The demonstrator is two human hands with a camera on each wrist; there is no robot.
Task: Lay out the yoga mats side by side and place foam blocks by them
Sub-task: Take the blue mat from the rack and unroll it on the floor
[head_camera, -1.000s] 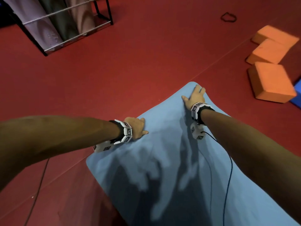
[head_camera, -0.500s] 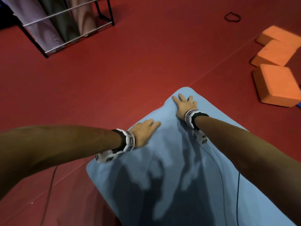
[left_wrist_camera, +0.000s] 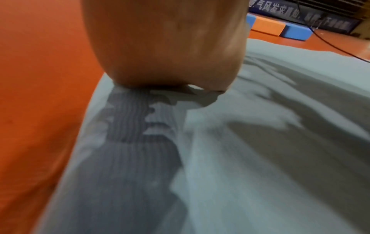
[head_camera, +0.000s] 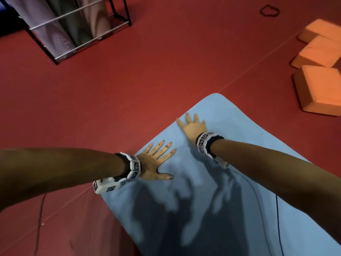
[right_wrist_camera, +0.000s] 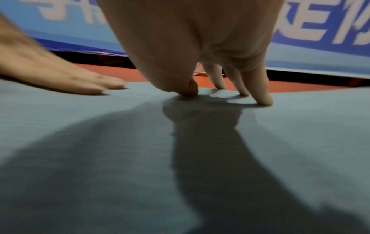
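Observation:
A light blue yoga mat lies unrolled on the red floor, its far end toward the middle of the head view. My left hand presses flat on the mat near its left edge, fingers spread and straight. My right hand presses flat close to the far end, fingers spread. In the right wrist view my right fingertips touch the mat, with my left hand flat at the left. The left wrist view shows my palm down on the mat. Three orange foam blocks lie at the right.
A black metal rack with several rolled mats stands at the far left. A small black loop lies on the floor at the back. Blue and orange blocks show beyond the mat. Cables trail from both wrists. A blue banner runs behind.
Both hands slid back from the mat's far end toward me. The left hand went from curled at the mat's edge to flat with fingers spread; the right hand spread its fingers too.

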